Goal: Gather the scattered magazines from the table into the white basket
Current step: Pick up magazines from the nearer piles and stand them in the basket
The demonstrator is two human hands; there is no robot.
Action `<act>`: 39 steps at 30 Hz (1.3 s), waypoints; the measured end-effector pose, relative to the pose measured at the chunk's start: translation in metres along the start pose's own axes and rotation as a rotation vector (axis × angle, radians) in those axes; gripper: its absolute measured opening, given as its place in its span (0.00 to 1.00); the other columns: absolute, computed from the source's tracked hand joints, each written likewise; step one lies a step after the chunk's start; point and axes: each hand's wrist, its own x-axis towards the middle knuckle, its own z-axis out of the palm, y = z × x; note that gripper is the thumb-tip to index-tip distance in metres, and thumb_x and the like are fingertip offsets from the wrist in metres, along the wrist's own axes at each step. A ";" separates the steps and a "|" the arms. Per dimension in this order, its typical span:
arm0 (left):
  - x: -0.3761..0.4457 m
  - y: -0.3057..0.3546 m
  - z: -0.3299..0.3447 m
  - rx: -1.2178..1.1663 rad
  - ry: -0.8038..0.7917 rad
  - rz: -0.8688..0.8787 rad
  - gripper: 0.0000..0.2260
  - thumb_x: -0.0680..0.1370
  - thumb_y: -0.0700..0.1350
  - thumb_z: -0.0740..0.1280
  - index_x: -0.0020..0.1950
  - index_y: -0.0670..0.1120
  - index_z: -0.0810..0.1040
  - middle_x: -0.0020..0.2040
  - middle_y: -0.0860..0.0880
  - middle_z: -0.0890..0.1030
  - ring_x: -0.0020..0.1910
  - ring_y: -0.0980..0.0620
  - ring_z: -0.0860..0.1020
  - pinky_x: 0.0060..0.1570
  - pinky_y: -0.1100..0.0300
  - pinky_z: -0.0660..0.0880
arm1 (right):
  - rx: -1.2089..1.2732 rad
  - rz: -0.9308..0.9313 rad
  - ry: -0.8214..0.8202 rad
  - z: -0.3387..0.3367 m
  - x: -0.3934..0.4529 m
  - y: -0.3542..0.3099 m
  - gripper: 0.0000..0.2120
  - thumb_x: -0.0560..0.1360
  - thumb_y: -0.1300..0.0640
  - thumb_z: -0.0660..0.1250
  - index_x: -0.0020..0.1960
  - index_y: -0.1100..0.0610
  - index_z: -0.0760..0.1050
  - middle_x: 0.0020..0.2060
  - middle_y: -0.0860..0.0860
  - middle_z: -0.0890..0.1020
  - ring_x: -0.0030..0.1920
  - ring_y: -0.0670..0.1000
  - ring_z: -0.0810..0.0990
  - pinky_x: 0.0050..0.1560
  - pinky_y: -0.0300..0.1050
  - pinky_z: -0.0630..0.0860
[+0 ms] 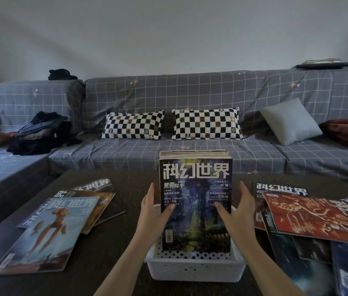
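Cover (196,201) title: 科幻世界

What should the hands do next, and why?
Probably let go of the upright magazine stack in the white basket. It already stands inside, while the left hand and right hand flank it and loose magazines remain on the table.
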 end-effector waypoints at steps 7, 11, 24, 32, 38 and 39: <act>-0.024 0.006 -0.019 -0.079 0.076 0.029 0.29 0.79 0.48 0.65 0.77 0.52 0.56 0.73 0.48 0.65 0.69 0.53 0.67 0.62 0.59 0.67 | 0.030 -0.314 0.034 0.019 -0.041 -0.040 0.21 0.71 0.57 0.72 0.62 0.53 0.69 0.53 0.46 0.71 0.55 0.48 0.73 0.54 0.39 0.70; -0.037 0.009 -0.045 -0.054 0.131 0.052 0.24 0.80 0.47 0.63 0.75 0.50 0.62 0.70 0.47 0.69 0.65 0.55 0.70 0.60 0.62 0.68 | 0.102 -0.336 -0.062 0.044 -0.056 -0.062 0.18 0.72 0.58 0.71 0.59 0.52 0.71 0.49 0.47 0.74 0.51 0.48 0.74 0.52 0.42 0.74; -0.054 -0.081 -0.155 0.007 0.328 -0.086 0.09 0.80 0.50 0.63 0.58 0.59 0.68 0.56 0.55 0.75 0.50 0.62 0.74 0.44 0.67 0.70 | 0.152 -0.322 -0.345 0.189 -0.110 -0.093 0.16 0.72 0.54 0.71 0.56 0.44 0.70 0.46 0.42 0.74 0.46 0.39 0.74 0.42 0.27 0.73; -0.037 -0.148 -0.198 0.135 0.401 -0.204 0.15 0.81 0.50 0.61 0.66 0.48 0.72 0.64 0.49 0.75 0.61 0.52 0.73 0.60 0.53 0.72 | 0.098 -0.123 -0.525 0.265 -0.125 -0.085 0.15 0.72 0.52 0.70 0.55 0.42 0.70 0.49 0.42 0.74 0.46 0.41 0.76 0.39 0.29 0.74; -0.017 -0.196 -0.231 0.347 0.438 -0.323 0.18 0.80 0.53 0.59 0.69 0.53 0.68 0.72 0.46 0.68 0.71 0.44 0.64 0.71 0.40 0.58 | 0.074 0.058 -0.629 0.312 -0.133 -0.079 0.19 0.72 0.49 0.69 0.61 0.48 0.71 0.55 0.44 0.76 0.48 0.40 0.77 0.38 0.28 0.70; -0.014 -0.203 -0.237 0.385 0.432 -0.356 0.19 0.80 0.54 0.59 0.70 0.52 0.68 0.74 0.45 0.65 0.74 0.43 0.60 0.73 0.40 0.52 | 0.061 0.080 -0.648 0.318 -0.134 -0.079 0.20 0.73 0.49 0.69 0.62 0.49 0.70 0.56 0.45 0.75 0.48 0.40 0.77 0.38 0.28 0.70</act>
